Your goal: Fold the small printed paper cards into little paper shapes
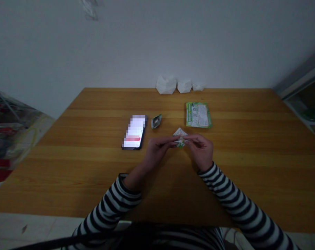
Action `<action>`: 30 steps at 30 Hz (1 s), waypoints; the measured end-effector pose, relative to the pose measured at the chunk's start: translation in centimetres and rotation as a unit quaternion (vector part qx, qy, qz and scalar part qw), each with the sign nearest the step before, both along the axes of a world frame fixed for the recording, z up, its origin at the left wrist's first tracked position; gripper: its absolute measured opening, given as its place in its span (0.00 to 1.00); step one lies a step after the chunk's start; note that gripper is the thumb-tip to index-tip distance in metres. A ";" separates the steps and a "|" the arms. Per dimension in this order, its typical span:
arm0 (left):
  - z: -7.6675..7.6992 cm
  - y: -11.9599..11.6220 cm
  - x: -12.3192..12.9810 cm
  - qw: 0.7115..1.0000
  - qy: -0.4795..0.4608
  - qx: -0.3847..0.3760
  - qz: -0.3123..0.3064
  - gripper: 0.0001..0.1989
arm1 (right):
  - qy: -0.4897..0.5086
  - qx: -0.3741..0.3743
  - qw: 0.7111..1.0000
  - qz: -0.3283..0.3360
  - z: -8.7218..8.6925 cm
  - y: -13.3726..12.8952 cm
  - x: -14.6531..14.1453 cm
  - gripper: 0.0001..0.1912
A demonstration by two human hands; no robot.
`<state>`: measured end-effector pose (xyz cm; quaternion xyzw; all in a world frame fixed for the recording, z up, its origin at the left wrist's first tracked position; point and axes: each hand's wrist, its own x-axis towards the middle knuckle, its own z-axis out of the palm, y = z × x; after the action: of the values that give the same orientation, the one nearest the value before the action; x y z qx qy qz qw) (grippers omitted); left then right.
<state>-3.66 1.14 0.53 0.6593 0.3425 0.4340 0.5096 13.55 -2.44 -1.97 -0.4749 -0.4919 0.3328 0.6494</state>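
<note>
My left hand and my right hand meet above the middle of the table. Between their fingertips they pinch a small green-and-white folded wrapper, whose upper corner points away from me. The fingers hide part of it. Just beyond my left hand lies a small folded packet, green at the edges with a dark, silvery face. A flat green-and-white printed pouch rests past my right hand, its text side up.
Left of my hands a phone lies with its screen lit. Three white crumpled or folded paper pieces stand in a row along the back edge, against the wall. The wooden table reaches toward a shelf at right.
</note>
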 end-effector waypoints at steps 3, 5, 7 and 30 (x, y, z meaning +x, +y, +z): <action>-0.1 -0.2 0.4 0.995 -0.054 -0.068 0.046 0.11 | 0.001 -0.015 1.000 -0.004 0.0 0.0 0.1 0.02; -0.2 -0.2 0.5 0.991 -0.067 -0.079 0.080 0.08 | 0.002 -0.022 1.000 0.004 0.0 0.0 0.2 0.03; -0.3 0.0 0.4 0.992 -0.054 -0.063 0.099 0.07 | 0.002 -0.024 1.000 0.010 0.0 0.0 0.2 0.05; 0.8 -0.2 0.2 0.987 -0.030 0.010 0.158 0.10 | -0.147 0.028 0.989 0.006 0.6 -0.2 -0.6 0.07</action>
<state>-3.48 0.93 1.36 0.5888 0.4229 0.5318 0.4379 12.93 -2.62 -1.40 -0.4973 -0.5938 0.2497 0.5811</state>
